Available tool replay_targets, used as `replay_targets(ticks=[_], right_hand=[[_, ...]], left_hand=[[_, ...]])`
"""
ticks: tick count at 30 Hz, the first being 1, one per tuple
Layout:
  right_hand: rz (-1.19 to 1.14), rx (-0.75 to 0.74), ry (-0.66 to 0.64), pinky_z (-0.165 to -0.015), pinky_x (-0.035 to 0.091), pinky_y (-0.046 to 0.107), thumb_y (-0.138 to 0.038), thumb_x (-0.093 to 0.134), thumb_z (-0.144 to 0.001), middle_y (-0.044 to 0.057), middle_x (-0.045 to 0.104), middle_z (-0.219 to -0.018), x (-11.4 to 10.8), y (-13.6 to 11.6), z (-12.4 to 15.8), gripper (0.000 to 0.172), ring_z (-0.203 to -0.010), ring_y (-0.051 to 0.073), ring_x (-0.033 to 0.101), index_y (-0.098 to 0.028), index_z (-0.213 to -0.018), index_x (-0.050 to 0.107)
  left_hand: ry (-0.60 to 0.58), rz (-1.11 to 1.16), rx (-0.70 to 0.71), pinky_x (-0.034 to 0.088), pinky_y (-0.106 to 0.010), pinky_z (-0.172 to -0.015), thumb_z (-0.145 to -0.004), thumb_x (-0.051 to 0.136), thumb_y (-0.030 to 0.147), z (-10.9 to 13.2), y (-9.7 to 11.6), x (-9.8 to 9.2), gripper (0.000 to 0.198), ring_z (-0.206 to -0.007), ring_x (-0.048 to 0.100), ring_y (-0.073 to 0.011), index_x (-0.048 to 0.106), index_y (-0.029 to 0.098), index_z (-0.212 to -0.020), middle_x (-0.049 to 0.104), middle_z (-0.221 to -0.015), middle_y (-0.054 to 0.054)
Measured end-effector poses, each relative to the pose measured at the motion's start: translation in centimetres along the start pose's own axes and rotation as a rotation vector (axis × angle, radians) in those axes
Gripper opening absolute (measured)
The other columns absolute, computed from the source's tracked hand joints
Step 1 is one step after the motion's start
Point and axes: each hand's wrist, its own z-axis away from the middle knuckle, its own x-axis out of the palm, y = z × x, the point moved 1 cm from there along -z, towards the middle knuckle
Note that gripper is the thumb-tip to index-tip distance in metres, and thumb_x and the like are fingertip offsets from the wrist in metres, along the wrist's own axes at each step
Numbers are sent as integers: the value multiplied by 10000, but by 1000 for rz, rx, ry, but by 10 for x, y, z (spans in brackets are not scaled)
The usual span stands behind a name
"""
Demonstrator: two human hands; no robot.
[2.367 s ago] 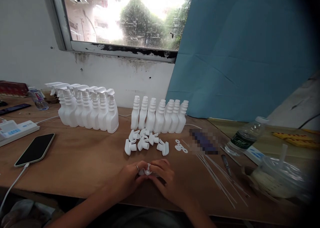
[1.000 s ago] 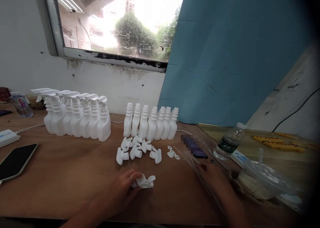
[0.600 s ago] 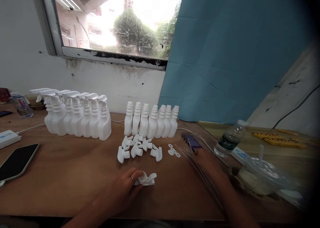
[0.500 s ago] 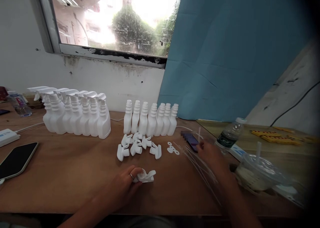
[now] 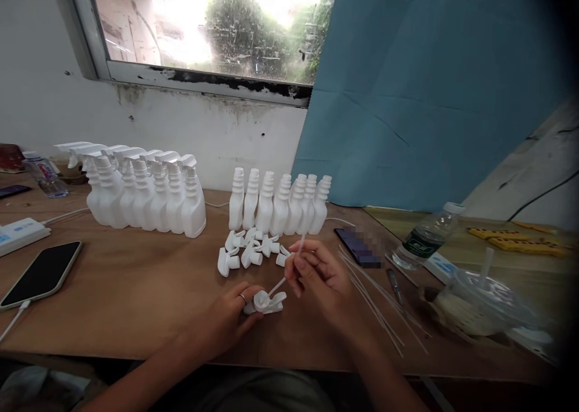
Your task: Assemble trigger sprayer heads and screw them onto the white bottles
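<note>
My left hand (image 5: 235,309) is closed around a white trigger spray head (image 5: 266,303), its round opening facing up, just above the table near the front edge. Between the fingers of my right hand (image 5: 321,276) is a thin white plastic tube (image 5: 278,286), slanting down to the left. Its lower end is at the spray head's opening; whether it is inside I cannot tell. Behind my hands lie several loose white spray heads (image 5: 251,254). More thin tubes (image 5: 375,309) lie on the table to the right of my right hand.
Several white bottles without heads (image 5: 283,210) stand behind the loose heads. Bottles with spray heads (image 5: 147,201) stand at the left. A phone (image 5: 40,273) lies front left, another phone (image 5: 359,249) at right, near a knife (image 5: 394,285), a water bottle (image 5: 423,237) and a drink cup (image 5: 474,306).
My right hand has come left from the tubes with one tube in its fingers, down to the spray head. My left hand still holds the head. The view has shifted slightly.
</note>
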Motion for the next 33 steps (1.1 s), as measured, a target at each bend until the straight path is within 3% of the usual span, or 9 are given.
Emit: replay_targets(ticks=[4, 12, 19, 22, 26, 33], right_hand=[[23, 10, -56, -526, 405, 241, -362, 535, -968, -16, 587, -750, 5, 5, -8, 162, -531, 84, 476, -217, -1040, 534], [68, 3, -38, -535, 422, 258, -386, 529, -963, -14, 584, -745, 4, -2, -8, 177, -531, 98, 475, -222, -1028, 517], [101, 13, -53, -544, 434, 250, -368, 534, -965, -16, 604, -757, 3, 6, -8, 166, -550, 99, 508, -225, -1048, 553], [280, 45, -165, -595, 453, 261, -325, 573, -946, -3, 615, -782, 2, 14, -9, 121, -635, 123, 566, -211, -933, 610], [559, -39, -349, -705, 457, 277, -233, 590, -933, 4, 617, -832, 3, 31, -6, 131, -781, 151, 577, -201, -818, 642], [650, -102, -372, -668, 421, 264, -187, 483, -963, -6, 549, -754, 3, 62, 5, 206, -702, 139, 523, -194, -761, 520]], left_hand=[[13, 23, 29, 494, -272, -861, -912, 564, 227, 1, -2, 1, 377, -963, 627, -167, 529, 280, -1284, 611, -1126, -25], [34, -12, 38, 513, -261, -835, -904, 576, 226, 1, -1, 0, 365, -929, 645, -166, 556, 275, -1265, 628, -1115, -30], [0, -56, 12, 528, -282, -793, -915, 565, 263, 1, -3, 2, 398, -889, 644, -179, 528, 259, -1311, 623, -1094, -47], [9, -66, 10, 529, -305, -835, -908, 573, 268, 1, -4, 1, 426, -931, 647, -199, 527, 238, -1331, 618, -1124, -67], [-7, -72, 10, 530, -320, -865, -916, 570, 298, 2, -7, 2, 477, -980, 648, -212, 488, 273, -1385, 609, -1170, -71], [7, -67, 32, 519, -315, -855, -925, 554, 298, 1, -11, 4, 390, -945, 638, -200, 537, 231, -1309, 595, -1157, -85]])
